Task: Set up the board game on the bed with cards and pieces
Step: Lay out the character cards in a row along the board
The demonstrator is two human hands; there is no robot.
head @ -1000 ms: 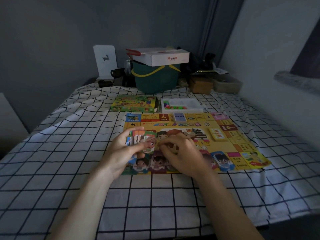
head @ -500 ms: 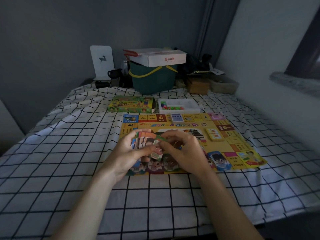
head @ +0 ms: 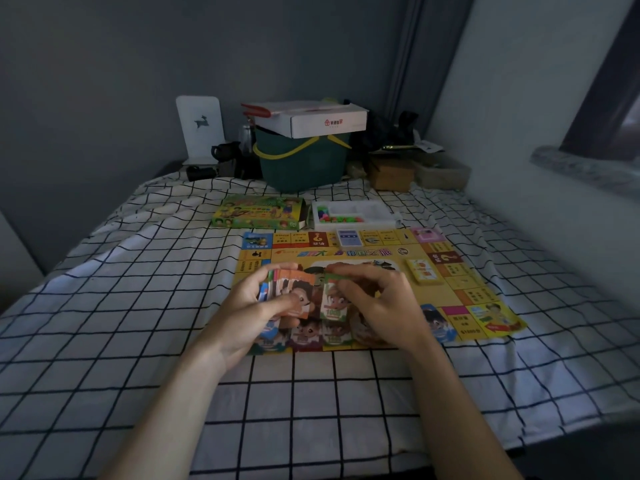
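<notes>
The green card (head: pixel 333 299) pinched in the right hand (head: pixel 384 306) carries the number 100 near its lower edge. On the game board (head: pixel 460 289), the title across the top of the yellow centre is in large coloured Chinese characters, seen upside down and too blurred to read for sure; a red square (head: pixel 318 239) on the far edge row bears a question mark, and another red square (head: pixel 445 258) on the right-hand row shows one too. The white carton (head: pixel 325 123) atop the green basket (head: pixel 304 164) has a small red house logo with red lettering beside it, too small to read. The white stand (head: pixel 200 128) bears a dark deer silhouette. Print on the game box (head: pixel 259 213) is illegible.
</notes>
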